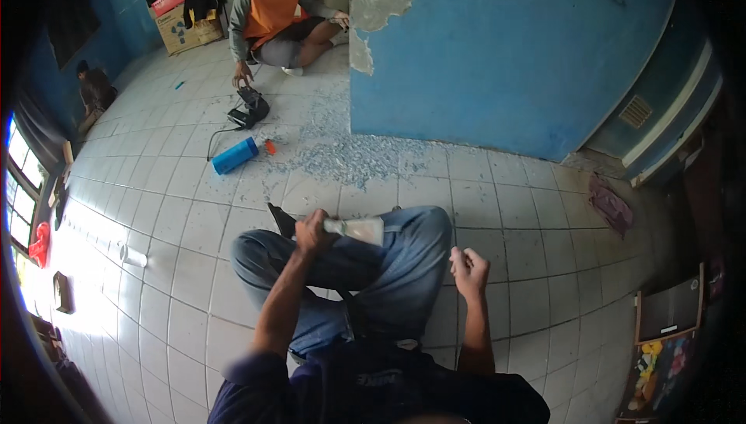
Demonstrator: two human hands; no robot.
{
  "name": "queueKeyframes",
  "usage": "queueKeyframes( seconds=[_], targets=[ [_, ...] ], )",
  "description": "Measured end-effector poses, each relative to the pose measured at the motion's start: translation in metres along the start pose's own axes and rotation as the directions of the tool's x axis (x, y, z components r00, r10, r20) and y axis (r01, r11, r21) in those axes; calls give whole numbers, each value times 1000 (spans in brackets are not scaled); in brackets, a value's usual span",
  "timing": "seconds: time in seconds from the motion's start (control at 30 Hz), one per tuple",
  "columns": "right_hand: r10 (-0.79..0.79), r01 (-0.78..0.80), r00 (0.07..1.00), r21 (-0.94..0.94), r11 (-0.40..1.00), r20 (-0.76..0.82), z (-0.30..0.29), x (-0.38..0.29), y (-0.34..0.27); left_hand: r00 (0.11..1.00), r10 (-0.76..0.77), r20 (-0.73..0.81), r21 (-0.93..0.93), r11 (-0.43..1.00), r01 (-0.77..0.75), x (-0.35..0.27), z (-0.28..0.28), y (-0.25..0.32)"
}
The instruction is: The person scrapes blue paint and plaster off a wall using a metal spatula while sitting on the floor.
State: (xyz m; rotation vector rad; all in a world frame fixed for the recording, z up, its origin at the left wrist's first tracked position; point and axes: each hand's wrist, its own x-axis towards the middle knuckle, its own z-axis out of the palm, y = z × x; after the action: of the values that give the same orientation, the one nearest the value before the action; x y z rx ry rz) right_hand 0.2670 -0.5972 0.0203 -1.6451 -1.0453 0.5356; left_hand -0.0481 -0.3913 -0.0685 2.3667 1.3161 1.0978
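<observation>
My left hand [313, 233] is closed around the narrow end of a pale, bottle-shaped object [362, 230]. Its wide end points right above my crossed legs in blue jeans [408, 261]. A dark wedge-shaped thing [282, 220] shows just left of that hand; what it is, I cannot tell. Right of my knee, my right hand [470, 271] hangs over the tiles with curled fingers and nothing visible in it. Bluish paint flakes [361, 159] lie scattered on the floor in front of me, along the foot of the blue wall [466, 74].
A blue cylinder [235, 156], an orange piece [270, 147] and a black corded device [250, 108] lie ahead-left. A seated co-worker's hand [242, 74] reaches that device. Another person [96, 92] sits far left. A white cup [133, 256] and purple cloth [611, 203] lie on the tiles.
</observation>
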Motion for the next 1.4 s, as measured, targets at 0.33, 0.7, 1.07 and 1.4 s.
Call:
queueKeyframes(
  seconds=[0.33,0.7,1.07,1.4],
  targets=[
    [-214,0,976,-978,207,-46,1,-99,304,959,81,-270,27,997,-76,2,-2,22],
    [-19,-52,996,-712,701,-91,40,-94,248,924,-208,-319,-508,861,19,-6,-49,164],
    [-139,172,985,-691,702,103,48,-95,262,922,-308,-233,-523,839,148,49,24,215],
    [-75,12,996,-758,653,-49,45,-91,268,860,-226,457,-482,750,453,111,115,210]
  ],
)
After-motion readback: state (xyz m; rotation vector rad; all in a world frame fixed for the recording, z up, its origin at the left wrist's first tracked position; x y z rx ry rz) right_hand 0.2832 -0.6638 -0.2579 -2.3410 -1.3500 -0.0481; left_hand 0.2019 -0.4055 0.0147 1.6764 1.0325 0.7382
